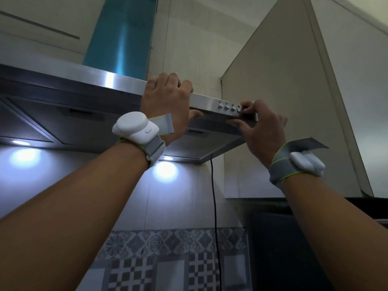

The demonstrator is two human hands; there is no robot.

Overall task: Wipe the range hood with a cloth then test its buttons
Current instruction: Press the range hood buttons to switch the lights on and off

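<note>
Two lit lamps (167, 158) glow under the range hood (117, 82), which spans nine o'clock to centre. Its front rim is gripped by the left hand (165, 99), fingers over the top, thumb beneath. At that hand's three o'clock sit four buttons (230, 107). The right hand (262, 131) pinches the panel there, a fingertip against the rightmost one, thumb underneath. A black cord (214, 206) hangs at six o'clock.

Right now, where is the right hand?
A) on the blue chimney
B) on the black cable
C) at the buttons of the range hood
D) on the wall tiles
C: the right hand has a fingertip at the right end of the buttons, thumb under the range hood.
</note>
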